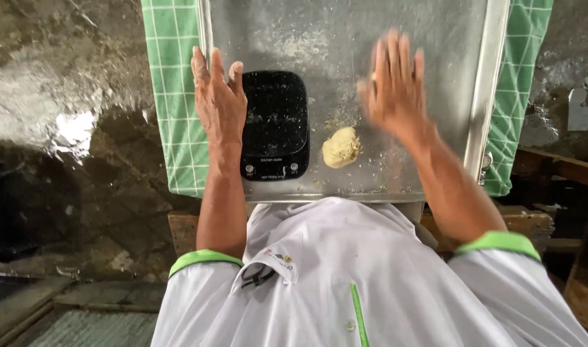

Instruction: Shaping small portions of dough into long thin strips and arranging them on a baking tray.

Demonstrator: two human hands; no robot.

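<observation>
steel floured tray [435, 38] over green cloth [172, 77], wet stone floor [62, 128]; both hands' grip wide, flat

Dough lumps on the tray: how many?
1: a dough lump lies beside the scale. The right hand is blurred and may hide another.
</observation>
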